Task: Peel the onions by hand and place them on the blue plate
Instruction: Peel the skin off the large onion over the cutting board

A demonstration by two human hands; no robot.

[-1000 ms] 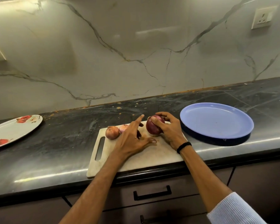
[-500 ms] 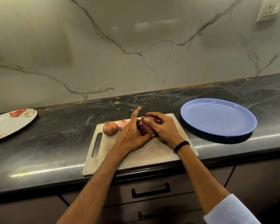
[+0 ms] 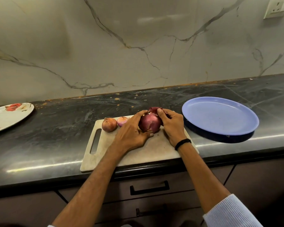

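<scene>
A large red onion (image 3: 150, 124) sits on the pale cutting board (image 3: 154, 149). My left hand (image 3: 131, 131) grips its left side, fingers over the top and thumb under the front. My right hand (image 3: 171, 124) pinches a flap of red skin (image 3: 153, 110) lifted off the onion's top. Two smaller onions lie at the board's back left: a brown one (image 3: 109, 124) and a pinkish one (image 3: 122, 121), partly hidden behind my left hand. The blue plate (image 3: 220, 117) stands to the right of the board with nothing on it.
A white plate with red flowers (image 3: 8, 116) lies at the far left of the dark counter (image 3: 56, 128). The marble wall rises behind. Drawers with black handles (image 3: 149, 188) sit below the counter edge. A wall socket (image 3: 276, 8) is at the top right.
My left hand has closed round the big onion, its pointing finger now curled over the top. My right hand has shifted to the top and pulled up a flap of skin.
</scene>
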